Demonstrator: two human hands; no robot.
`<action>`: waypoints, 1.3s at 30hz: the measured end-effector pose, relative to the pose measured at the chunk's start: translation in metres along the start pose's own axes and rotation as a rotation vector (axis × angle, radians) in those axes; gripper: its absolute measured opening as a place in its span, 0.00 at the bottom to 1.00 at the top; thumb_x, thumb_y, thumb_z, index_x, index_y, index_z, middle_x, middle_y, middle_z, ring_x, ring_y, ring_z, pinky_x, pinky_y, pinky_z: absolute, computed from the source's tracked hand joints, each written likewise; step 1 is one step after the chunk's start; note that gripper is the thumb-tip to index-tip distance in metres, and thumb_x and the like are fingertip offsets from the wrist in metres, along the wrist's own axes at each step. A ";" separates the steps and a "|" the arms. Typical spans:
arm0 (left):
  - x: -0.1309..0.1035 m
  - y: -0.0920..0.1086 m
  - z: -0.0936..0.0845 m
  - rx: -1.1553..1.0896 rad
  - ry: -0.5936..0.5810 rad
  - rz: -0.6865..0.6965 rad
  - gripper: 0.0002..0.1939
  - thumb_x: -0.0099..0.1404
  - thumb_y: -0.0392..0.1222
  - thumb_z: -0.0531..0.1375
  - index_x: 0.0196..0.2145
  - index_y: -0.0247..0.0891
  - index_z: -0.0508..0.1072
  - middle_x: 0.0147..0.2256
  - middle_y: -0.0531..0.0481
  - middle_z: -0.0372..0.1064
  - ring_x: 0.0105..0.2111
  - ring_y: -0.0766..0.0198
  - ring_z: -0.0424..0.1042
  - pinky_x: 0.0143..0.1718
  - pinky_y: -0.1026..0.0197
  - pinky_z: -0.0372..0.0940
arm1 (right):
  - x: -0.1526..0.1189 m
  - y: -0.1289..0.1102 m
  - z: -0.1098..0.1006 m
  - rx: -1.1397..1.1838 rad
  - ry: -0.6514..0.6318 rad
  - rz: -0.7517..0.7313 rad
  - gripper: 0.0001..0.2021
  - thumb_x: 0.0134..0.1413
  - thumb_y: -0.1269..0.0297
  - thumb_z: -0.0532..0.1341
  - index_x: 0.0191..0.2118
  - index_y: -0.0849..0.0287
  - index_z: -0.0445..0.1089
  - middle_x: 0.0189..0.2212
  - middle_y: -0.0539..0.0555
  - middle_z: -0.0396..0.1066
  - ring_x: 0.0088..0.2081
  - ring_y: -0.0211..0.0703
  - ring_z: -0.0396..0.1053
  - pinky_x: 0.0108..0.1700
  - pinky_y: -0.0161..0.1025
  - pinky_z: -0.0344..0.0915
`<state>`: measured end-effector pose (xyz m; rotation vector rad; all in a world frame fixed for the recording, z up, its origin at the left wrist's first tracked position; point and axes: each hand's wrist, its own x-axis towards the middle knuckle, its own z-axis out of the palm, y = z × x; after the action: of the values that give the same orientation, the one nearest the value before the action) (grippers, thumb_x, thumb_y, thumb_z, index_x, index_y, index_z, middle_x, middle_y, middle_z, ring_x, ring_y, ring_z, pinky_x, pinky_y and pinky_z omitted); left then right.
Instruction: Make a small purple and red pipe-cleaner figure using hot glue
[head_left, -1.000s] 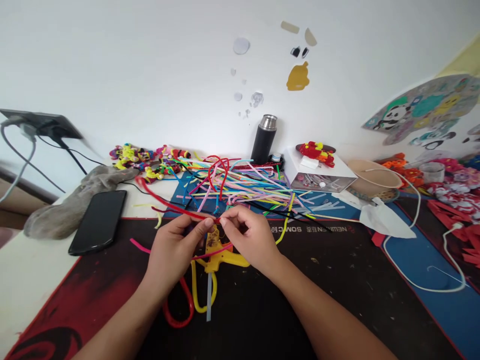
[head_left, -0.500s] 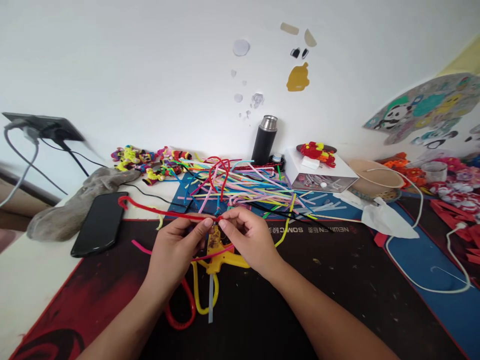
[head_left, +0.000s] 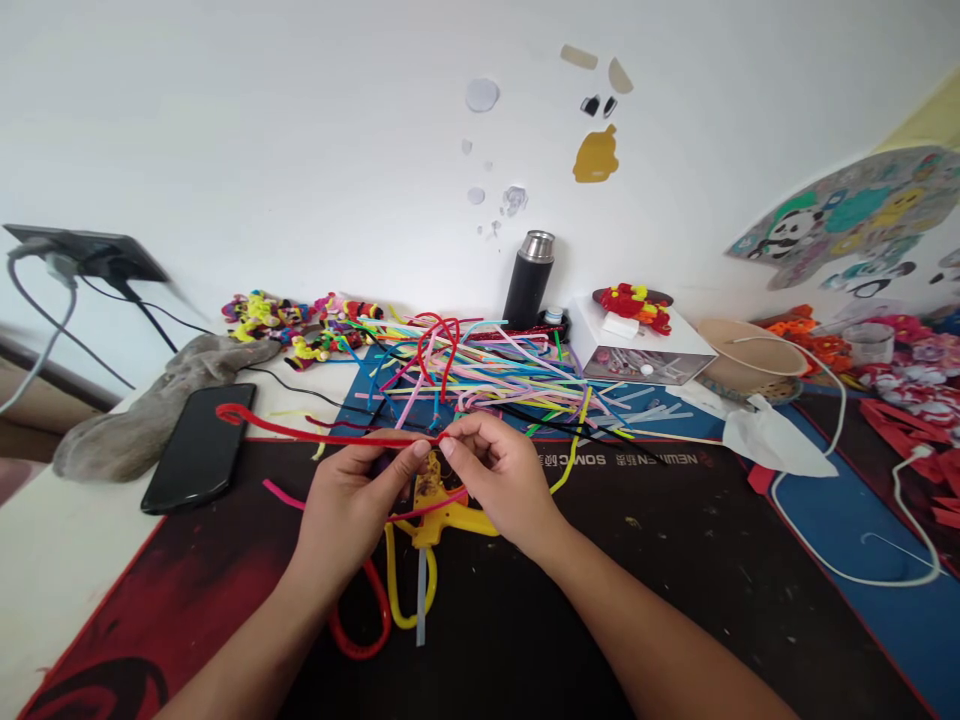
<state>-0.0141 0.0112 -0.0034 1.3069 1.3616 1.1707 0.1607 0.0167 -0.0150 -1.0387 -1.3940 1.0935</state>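
A red pipe cleaner (head_left: 315,437) with a hooked far end stretches leftward from my fingers. My left hand (head_left: 358,505) pinches it between thumb and forefinger. Close beside, my right hand (head_left: 504,478) grips its other end, and the fingertips of both hands nearly touch. Below them on the black mat lies a yellow glue gun (head_left: 439,522) with a clear glue stick (head_left: 421,600) poking out. A pink pipe cleaner (head_left: 283,496) passes behind my left hand. Red (head_left: 365,652) and yellow (head_left: 399,618) pipe cleaner loops rest nearer me, partly hidden by my left arm.
Many coloured pipe cleaners (head_left: 487,370) are heaped at the back. A phone (head_left: 196,450) lies left, by a grey cloth item (head_left: 150,400). Behind stand a black thermos (head_left: 529,282) and a white box (head_left: 645,345). A white cable (head_left: 840,578) curls at right.
The free hooked end of the red pipe cleaner has shifted left and slightly down, with more of it showing left of my hand. My right hand has barely moved.
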 end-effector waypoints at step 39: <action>0.004 0.003 -0.012 0.224 -0.069 0.207 0.10 0.64 0.50 0.70 0.30 0.44 0.84 0.28 0.52 0.79 0.28 0.61 0.72 0.33 0.61 0.65 | -0.004 0.001 -0.006 -0.495 -0.172 -0.187 0.05 0.61 0.70 0.62 0.33 0.54 0.72 0.19 0.41 0.57 0.21 0.34 0.54 0.28 0.35 0.51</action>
<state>-0.0253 0.0148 0.0014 1.6657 1.3612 1.1214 0.1675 0.0131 -0.0163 -1.1475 -1.9204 0.7265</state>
